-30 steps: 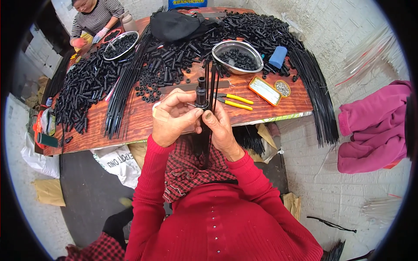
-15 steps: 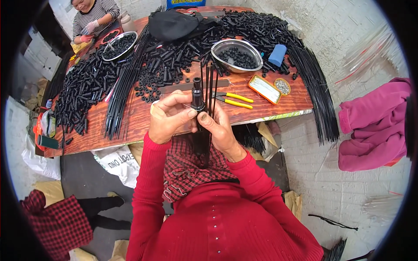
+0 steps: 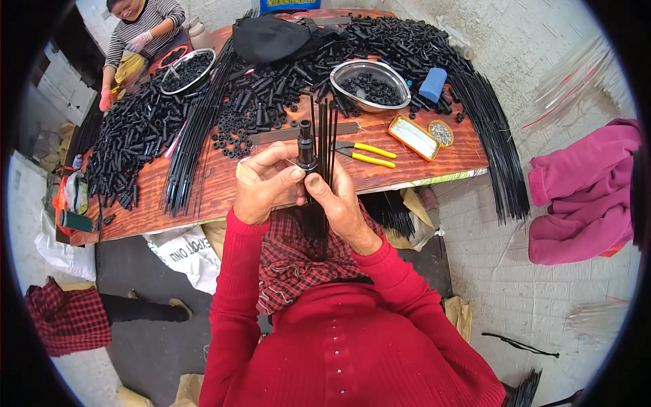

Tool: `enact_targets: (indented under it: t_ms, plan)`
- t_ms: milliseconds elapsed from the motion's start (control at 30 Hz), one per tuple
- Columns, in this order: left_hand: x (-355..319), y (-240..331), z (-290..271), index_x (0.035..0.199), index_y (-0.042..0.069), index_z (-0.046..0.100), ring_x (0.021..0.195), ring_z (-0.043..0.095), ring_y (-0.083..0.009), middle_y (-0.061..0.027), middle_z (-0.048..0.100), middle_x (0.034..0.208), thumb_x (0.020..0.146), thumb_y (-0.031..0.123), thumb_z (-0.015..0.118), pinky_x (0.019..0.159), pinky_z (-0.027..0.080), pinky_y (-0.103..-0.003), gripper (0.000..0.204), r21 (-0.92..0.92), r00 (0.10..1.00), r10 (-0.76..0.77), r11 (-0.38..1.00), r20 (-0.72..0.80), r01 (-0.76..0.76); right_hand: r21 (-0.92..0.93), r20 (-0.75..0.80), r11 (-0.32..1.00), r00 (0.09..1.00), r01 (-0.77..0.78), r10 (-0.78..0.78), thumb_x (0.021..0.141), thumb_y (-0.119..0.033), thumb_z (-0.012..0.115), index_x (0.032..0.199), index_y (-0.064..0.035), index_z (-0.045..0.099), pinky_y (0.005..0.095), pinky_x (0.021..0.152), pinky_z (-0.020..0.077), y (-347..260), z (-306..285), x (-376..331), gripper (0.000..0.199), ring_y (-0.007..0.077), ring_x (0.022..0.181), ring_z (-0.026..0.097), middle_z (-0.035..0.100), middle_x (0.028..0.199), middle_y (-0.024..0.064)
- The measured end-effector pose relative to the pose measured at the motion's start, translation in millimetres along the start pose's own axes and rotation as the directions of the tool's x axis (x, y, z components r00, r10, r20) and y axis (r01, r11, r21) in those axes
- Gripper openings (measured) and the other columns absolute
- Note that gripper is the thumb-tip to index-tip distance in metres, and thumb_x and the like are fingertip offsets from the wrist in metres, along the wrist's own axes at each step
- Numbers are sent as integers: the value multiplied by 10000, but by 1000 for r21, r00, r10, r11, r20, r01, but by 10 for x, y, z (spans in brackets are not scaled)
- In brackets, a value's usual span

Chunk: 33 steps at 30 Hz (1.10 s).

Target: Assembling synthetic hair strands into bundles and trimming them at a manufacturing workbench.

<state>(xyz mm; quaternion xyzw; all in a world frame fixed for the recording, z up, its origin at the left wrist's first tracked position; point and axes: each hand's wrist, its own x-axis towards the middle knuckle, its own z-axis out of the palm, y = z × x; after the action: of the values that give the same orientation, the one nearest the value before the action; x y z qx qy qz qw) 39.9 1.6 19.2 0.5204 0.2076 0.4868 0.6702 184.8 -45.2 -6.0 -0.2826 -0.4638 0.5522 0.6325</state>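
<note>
Just in front of the table edge, my two hands meet on a black stepped plastic sleeve [image 3: 306,146] that stands upright. My left hand [image 3: 266,182] pinches it from the left between thumb and fingers. My right hand [image 3: 341,207] is closed around a bunch of thin black rods [image 3: 330,136], its thumb pressed near the sleeve's lower collar. The rods stick up beside the sleeve and run down toward my lap. My palms hide whether a rod passes inside the sleeve. Beyond my hands lie yellow-handled pliers [image 3: 369,159].
Black sleeves [image 3: 135,139] and rings [image 3: 234,139] are heaped over the wooden table [image 3: 224,183]. Metal bowls [image 3: 371,106] hold black parts. An orange-rimmed tray [image 3: 413,138] and a small round dish [image 3: 441,133] lie right. Rod bundles [image 3: 491,163] overhang the edge. A co-worker [image 3: 146,34] sits far left.
My hands keep their grip and have hardly moved. The co-worker's gloved hand has reached out to the left. Another person at the lower left has stepped further left.
</note>
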Motion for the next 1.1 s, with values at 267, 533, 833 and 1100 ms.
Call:
enact_targets:
  t_ms: [267, 533, 833, 1100]
  plan:
    - [-12, 44, -15, 1132, -76, 602, 617, 616, -146, -85, 641, 815, 838, 0, 685, 512, 528, -261, 314, 60, 998, -67, 996, -6, 67, -15, 19, 999, 999, -30, 30, 944, -349, 604, 1156, -13, 503, 259, 686, 476, -20, -8, -7, 410, 105, 763, 551, 567, 875, 33]
    - [-25, 58, 31, 1165, -69, 585, 634, 567, -89, -55, 639, 817, 868, 33, 667, 552, 478, -221, 324, 62, 997, -47, 997, -62, 51, -61, 43, 998, 999, 23, -20, 972, -243, 569, 1230, 12, 454, 262, 724, 522, -38, -12, 15, 380, 110, 794, 595, 596, 907, 45]
    - [-19, 75, -22, 1152, -66, 606, 638, 591, -117, -84, 662, 843, 856, 24, 678, 566, 497, -240, 318, -1, 991, -116, 993, -70, 116, -20, 41, 997, 997, -68, 69, 966, -172, 567, 1235, 8, 455, 272, 748, 544, -39, -32, 14, 343, 116, 812, 617, 615, 918, 55]
    - [4, 37, -13, 1139, -60, 614, 628, 598, -124, -95, 669, 846, 838, -11, 682, 557, 505, -248, 313, 0, 988, -111, 994, -105, 112, -54, 7, 997, 999, -48, 49, 941, -71, 578, 1208, 21, 456, 266, 708, 560, -10, -48, 22, 308, 121, 790, 639, 626, 920, 64]
